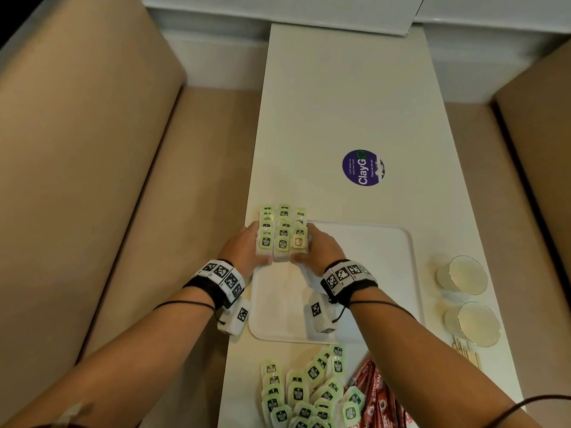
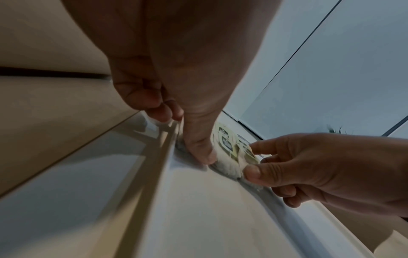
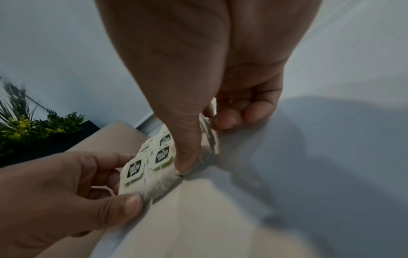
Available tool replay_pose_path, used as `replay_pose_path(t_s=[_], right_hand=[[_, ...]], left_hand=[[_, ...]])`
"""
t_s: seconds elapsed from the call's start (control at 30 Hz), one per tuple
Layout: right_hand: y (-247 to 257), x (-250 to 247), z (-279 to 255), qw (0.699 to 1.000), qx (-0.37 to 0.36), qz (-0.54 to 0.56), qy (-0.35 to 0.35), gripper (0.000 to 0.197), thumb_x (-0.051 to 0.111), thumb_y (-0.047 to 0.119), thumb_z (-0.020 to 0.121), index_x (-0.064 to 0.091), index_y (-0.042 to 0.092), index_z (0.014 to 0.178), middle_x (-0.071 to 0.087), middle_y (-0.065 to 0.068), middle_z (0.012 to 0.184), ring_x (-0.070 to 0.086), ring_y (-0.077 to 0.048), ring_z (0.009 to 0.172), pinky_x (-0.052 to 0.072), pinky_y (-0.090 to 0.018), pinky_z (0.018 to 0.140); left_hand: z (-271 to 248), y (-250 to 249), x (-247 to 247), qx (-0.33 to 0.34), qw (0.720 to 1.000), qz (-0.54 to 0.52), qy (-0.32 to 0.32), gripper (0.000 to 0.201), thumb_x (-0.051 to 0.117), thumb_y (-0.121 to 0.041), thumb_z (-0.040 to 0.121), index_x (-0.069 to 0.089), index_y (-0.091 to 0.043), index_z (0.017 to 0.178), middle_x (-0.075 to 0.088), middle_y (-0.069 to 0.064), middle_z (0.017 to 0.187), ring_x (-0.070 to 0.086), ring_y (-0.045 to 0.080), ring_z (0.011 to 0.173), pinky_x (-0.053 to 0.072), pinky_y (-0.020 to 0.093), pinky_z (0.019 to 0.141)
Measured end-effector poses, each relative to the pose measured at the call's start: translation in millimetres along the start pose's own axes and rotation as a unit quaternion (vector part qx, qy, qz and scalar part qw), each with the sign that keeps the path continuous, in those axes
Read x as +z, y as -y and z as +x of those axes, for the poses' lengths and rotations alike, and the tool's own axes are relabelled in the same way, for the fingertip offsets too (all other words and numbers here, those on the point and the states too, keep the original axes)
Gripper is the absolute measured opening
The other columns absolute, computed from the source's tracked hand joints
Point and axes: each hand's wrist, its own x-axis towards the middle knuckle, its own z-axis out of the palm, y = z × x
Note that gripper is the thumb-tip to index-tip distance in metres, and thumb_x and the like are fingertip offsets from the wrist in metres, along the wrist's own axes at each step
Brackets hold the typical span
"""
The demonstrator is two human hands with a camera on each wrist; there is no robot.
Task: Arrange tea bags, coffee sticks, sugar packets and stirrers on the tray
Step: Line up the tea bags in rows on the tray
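Three tight rows of green-tagged tea bags [image 1: 282,233] stand at the far left corner of the white tray [image 1: 364,273]. My left hand [image 1: 258,245] grips the left side of the block, thumb at its near end. My right hand [image 1: 304,245] grips the right side the same way. In the left wrist view the left thumb [image 2: 203,153] presses the bags [image 2: 226,144] by the tray rim. The right wrist view has the right thumb [image 3: 185,164] on the bags [image 3: 162,157]. A loose pile of tea bags [image 1: 309,393] and red coffee sticks [image 1: 374,390] lie near me.
Two glasses [image 1: 463,274] [image 1: 474,322] stand right of the tray, with wooden stirrers [image 1: 466,352] beside them. The narrow white table [image 1: 340,103] bears a purple sticker [image 1: 363,167]. Beige benches flank both sides.
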Motion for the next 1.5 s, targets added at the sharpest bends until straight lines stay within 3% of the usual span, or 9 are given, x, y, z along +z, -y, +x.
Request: replay_pose_path(t_s=[0.4,0.53,0.6,0.7,0.8,1.0,1.17,1.33,1.5], right_hand=[[0,-4,2,1.0,-0.003,0.02,0.023,0.076,0.088,0.026,0.072,0.046,0.027,0.136,0.07,0.002,0.12,0.067,-0.022,0.107,0.054,-0.039,0.093],[-3,-6,-5,0.999,0.012,0.022,0.023,0.082,0.087,0.031,0.073,0.039,0.023,0.139,0.067,0.005,0.11,0.066,-0.022,0.104,0.052,-0.037,0.088],[-6,-9,-13,1.0,0.016,0.015,0.019,0.087,0.086,0.034,0.077,0.034,0.019,0.145,0.061,0.005,0.103,0.061,-0.019,0.098,0.046,-0.032,0.083],[-10,-15,-31,1.0,0.013,0.001,0.011,0.102,0.083,0.043,0.08,0.022,0.017,0.157,0.062,-0.004,0.116,0.055,-0.016,0.097,0.043,-0.029,0.086],[-17,-22,-56,1.0,-0.004,-0.017,0.017,0.094,0.079,0.047,0.082,0.028,0.022,0.157,0.061,-0.001,0.118,0.055,-0.015,0.098,0.042,-0.027,0.088],[-33,-25,-113,0.997,-0.033,-0.056,0.044,0.071,0.075,0.046,0.087,0.044,0.028,0.149,0.06,0.008,0.109,0.057,-0.011,0.093,0.046,-0.028,0.089],[-38,-6,-155,0.992,-0.056,-0.087,0.076,0.06,0.074,0.047,0.088,0.054,0.031,0.141,0.06,0.009,0.107,0.057,-0.009,0.093,0.045,-0.027,0.09],[-35,23,-185,0.983,-0.075,-0.122,0.117,0.052,0.073,0.044,0.088,0.059,0.03,0.136,0.061,0.006,0.111,0.058,-0.012,0.096,0.047,-0.028,0.089],[-35,51,-199,0.969,-0.096,-0.178,0.141,0.051,0.074,0.045,0.086,0.062,0.028,0.133,0.057,0.001,0.12,0.061,-0.02,0.102,0.051,-0.036,0.09]], left_hand=[[5,5,-3,0.014,0.999,-0.02,0.041,0.07,0.091,-0.024,0.068,0.047,-0.032,0.122,0.07,-0.01,0.106,0.069,0.012,0.093,0.06,0.041,0.083],[-2,0,-7,0.004,1.0,0.005,0.031,0.063,0.09,-0.028,0.071,0.045,-0.026,0.116,0.064,-0.008,0.095,0.063,0.017,0.084,0.051,0.03,0.068],[-10,-3,-11,0.001,1.0,0.011,0.02,0.07,0.089,-0.033,0.072,0.043,-0.025,0.124,0.062,-0.006,0.097,0.064,0.021,0.09,0.047,0.03,0.067],[-24,-6,-19,-0.005,0.999,0.035,0.013,0.102,0.087,-0.04,0.075,0.023,-0.023,0.153,0.062,0.002,0.113,0.062,0.023,0.102,0.045,0.03,0.077],[-45,-8,-25,0.004,0.998,0.051,0.029,0.097,0.084,-0.042,0.078,0.025,-0.024,0.153,0.062,0.005,0.12,0.06,0.021,0.097,0.047,0.031,0.079],[-93,3,-17,0.036,0.993,0.065,0.09,0.056,0.082,-0.046,0.078,0.056,-0.03,0.124,0.057,-0.008,0.091,0.054,0.009,0.075,0.046,0.026,0.068],[-131,13,5,0.067,0.977,0.091,0.179,0.044,0.08,-0.048,0.08,0.061,-0.029,0.115,0.06,-0.007,0.093,0.054,0.007,0.073,0.044,0.022,0.066],[-159,22,27,0.08,0.964,0.095,0.236,0.043,0.08,-0.046,0.081,0.064,-0.023,0.114,0.069,-0.005,0.092,0.059,0.006,0.071,0.044,0.019,0.065],[-176,27,41,0.077,0.956,0.129,0.251,0.062,0.079,-0.054,0.078,0.056,-0.028,0.129,0.071,-0.012,0.087,0.067,0.007,0.08,0.054,0.027,0.077]])
